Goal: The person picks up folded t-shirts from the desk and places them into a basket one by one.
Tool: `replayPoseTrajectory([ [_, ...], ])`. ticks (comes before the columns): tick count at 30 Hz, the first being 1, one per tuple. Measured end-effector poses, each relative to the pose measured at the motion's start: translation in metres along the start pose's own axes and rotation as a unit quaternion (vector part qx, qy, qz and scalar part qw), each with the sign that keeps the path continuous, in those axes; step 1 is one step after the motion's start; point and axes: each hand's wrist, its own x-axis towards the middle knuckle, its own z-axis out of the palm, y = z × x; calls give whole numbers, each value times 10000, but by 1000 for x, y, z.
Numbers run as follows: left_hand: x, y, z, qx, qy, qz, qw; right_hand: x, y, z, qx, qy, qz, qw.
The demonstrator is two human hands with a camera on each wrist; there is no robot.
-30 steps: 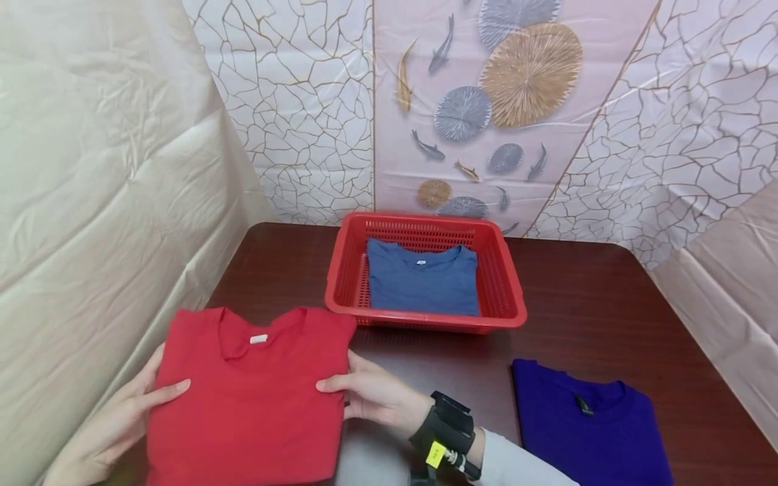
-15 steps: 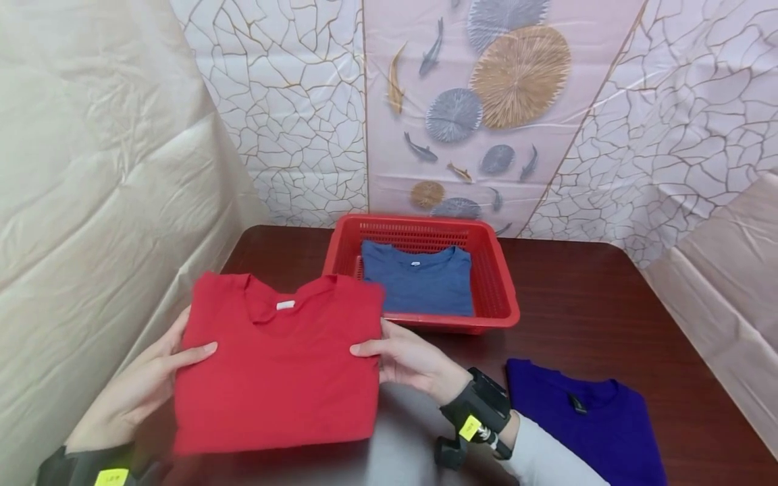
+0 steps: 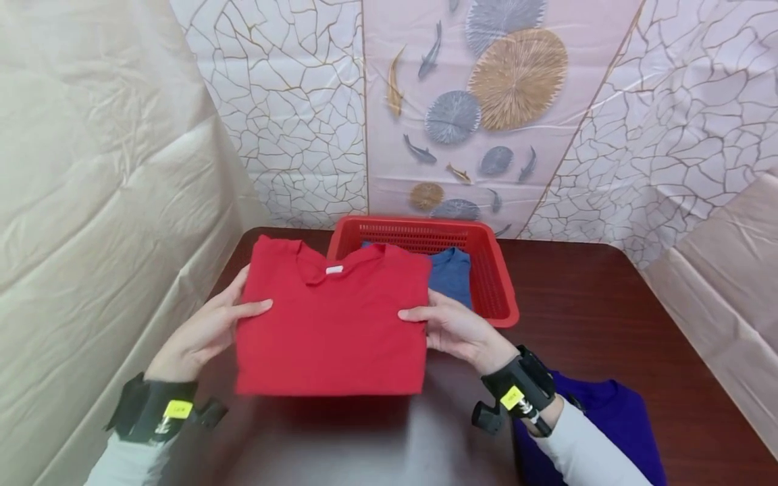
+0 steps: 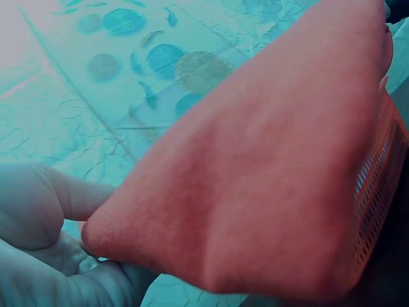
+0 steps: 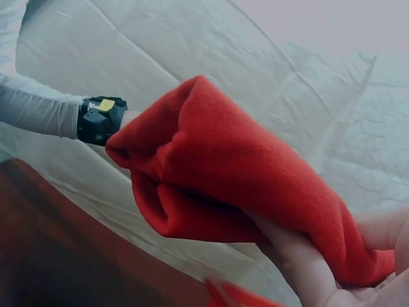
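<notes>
A folded red T-shirt (image 3: pixel 334 331) is held up above the table, its collar and white label facing me. My left hand (image 3: pixel 203 331) pinches its left side, thumb in front and fingers behind. On the opposite side my right hand (image 3: pixel 464 329) grips it the same way. Behind the shirt stands a red plastic basket (image 3: pixel 497 283), partly covered by it. A folded blue T-shirt (image 3: pixel 451 275) lies in the basket, mostly hidden. In the left wrist view the red cloth slopes up from the pinching thumb; the right wrist view shows its folded layers over my fingers.
A folded purple T-shirt (image 3: pixel 614 418) lies on the dark wooden table (image 3: pixel 583 297) at the right, partly behind my right forearm. A cream cloth wall (image 3: pixel 109 223) rises along the left side. Patterned sheeting (image 3: pixel 292 121) hangs behind the table.
Both hands have carried the red T-shirt up and to the right, away from the left side, so that it now overlaps the basket's front. The purple T-shirt stays put.
</notes>
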Motion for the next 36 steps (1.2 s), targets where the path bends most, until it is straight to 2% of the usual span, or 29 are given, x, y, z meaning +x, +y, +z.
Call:
replayPoseTrajectory([
  [6,42,7,12,-40,-370,81,9993,-8,-16,-24,122,208,-95,9997],
  [14,85,8,30,-174,-605,27,9980,-11,-35,-57,199,535,-74,9983],
  [20,110,9,44,-290,-595,45,9978,-12,-50,-78,39,898,-53,9959],
  [25,135,11,53,-285,-494,27,9984,-9,-60,-95,163,1107,-105,9937],
  [30,156,10,59,-418,-374,-252,9981,-4,-62,-113,-53,1007,6,9949],
  [33,167,8,63,-511,-359,-415,9972,0,-63,-122,-3,1176,4,9931],
  [36,177,7,67,-400,-270,-537,9974,4,-64,-130,-169,1395,8,9901],
])
